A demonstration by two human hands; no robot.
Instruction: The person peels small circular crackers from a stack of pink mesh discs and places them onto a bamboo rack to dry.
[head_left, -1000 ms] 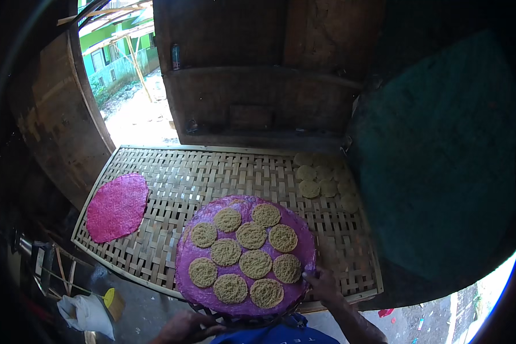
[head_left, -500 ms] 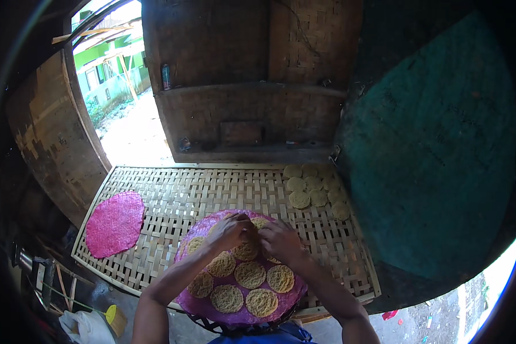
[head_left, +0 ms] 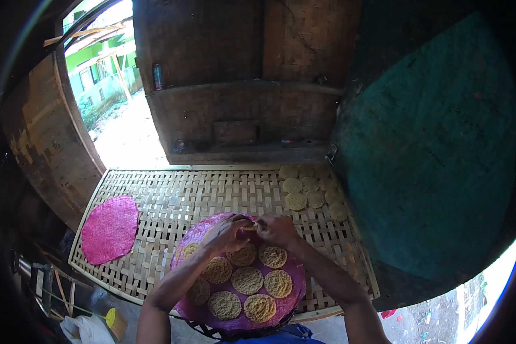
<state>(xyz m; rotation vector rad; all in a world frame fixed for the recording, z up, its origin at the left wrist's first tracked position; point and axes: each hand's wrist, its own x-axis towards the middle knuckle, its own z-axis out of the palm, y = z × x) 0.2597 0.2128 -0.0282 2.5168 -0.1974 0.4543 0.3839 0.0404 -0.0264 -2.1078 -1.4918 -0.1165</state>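
Note:
Both hands meet over the far part of a round tray covered with a pink-purple plastic sheet (head_left: pixel 292 269). Several flat, round, yellowish crackers with a noodle-like texture (head_left: pixel 247 280) lie spread on the sheet. My left hand (head_left: pixel 226 234) and my right hand (head_left: pixel 277 230) pinch opposite sides of one cracker (head_left: pixel 250 228), seen edge-on between them. The fingers of both hands are closed, and their tips are partly hidden. Below the sheet, the tray's dark openwork rim (head_left: pixel 212 331) shows close to my body.
The tray rests at the near edge of a woven bamboo rack (head_left: pixel 172 221). More crackers (head_left: pixel 311 184) lie in rows at its far right corner. A separate pink sheet (head_left: pixel 110 229) lies at the left. A woven wall (head_left: pixel 241 114) stands behind; a dark green surface (head_left: pixel 424 155) rises at the right.
My hands have drawn up a cracker that now shows edge-on between them. My right hand has turned and closed in toward the left. The whole view has shifted slightly.

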